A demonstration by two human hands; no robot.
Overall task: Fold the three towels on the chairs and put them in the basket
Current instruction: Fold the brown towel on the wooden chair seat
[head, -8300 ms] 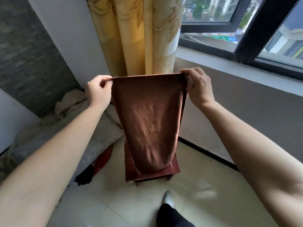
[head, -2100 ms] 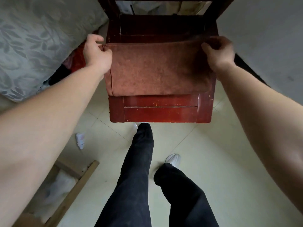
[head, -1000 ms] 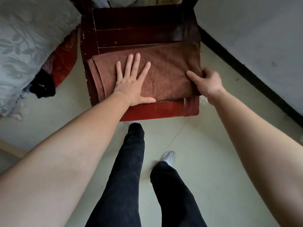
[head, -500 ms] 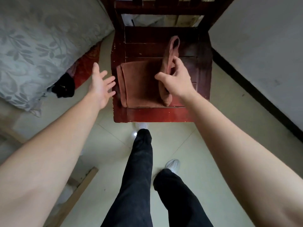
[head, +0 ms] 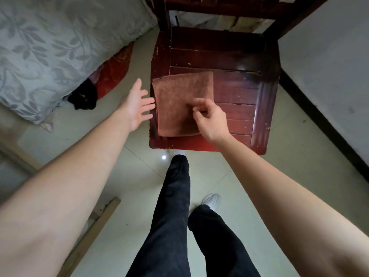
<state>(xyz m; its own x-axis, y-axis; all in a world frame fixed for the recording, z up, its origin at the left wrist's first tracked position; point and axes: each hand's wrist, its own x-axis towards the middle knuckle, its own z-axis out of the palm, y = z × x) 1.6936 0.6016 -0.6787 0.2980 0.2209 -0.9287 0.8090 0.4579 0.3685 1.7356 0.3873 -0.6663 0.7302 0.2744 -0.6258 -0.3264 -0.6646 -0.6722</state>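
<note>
Over towel (head: 175, 100), R hand (head: 211, 120) curled; L hand (head: 137, 106) spread alongside.

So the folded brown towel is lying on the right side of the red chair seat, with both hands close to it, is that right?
Not quite: the head view shows the folded brown towel on the left side of the red chair seat, with the left hand and right hand close to it.

A folded brown towel (head: 179, 104) lies flat at the front left of a red wooden chair (head: 239, 56), which stands on a pale tiled floor (head: 279, 186)
</note>
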